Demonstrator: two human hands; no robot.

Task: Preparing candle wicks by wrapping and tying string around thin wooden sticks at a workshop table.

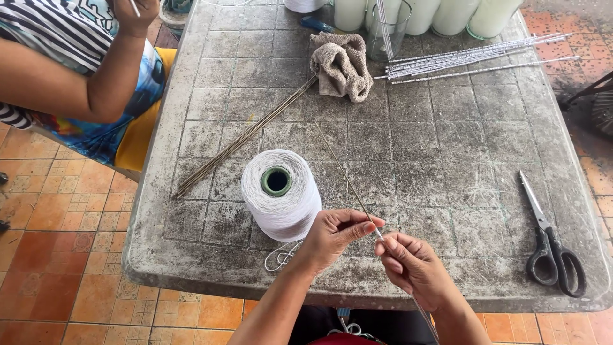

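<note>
My left hand (336,235) and my right hand (415,268) meet over the near edge of a grey stone table (447,160). Both pinch a thin metal rod (348,174) that runs away from me across the table. A white thread seems to pass between my fingers along the rod. A large cone of white thread (281,193) with a green core stands just left of my left hand, with a loose loop of thread below it.
Black-handled scissors (550,239) lie at the right. A bundle of bare rods (246,135) lies diagonally at the left, several thread-wrapped rods (479,59) at the far right. A beige cloth (343,65) and white candles (447,14) sit at the far edge. Another person's arm (70,80) is at upper left.
</note>
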